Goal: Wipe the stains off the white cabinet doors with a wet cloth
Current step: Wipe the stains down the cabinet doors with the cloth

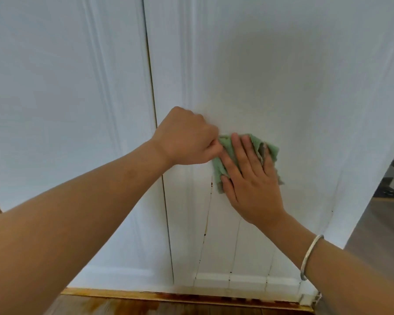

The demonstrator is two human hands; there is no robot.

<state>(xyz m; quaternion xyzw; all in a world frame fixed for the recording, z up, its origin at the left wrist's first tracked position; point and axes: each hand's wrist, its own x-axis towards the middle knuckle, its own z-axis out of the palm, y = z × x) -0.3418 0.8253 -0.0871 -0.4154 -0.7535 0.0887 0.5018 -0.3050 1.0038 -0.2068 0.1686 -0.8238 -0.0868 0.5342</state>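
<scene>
A green cloth lies against the right white cabinet door. My right hand presses it flat with straight fingers spread over it. My left hand is curled and pinches the cloth's left edge. Thin brown drip stains run down the door below the cloth, with dark specks along them. The left white door stands beside it, with a narrow dark gap between the two.
A brown-stained wooden strip runs under the doors, with wet orange-brown marks on the wood floor in front. At the right the cabinet ends and a grey floor leads to another room. A silver bangle is on my right wrist.
</scene>
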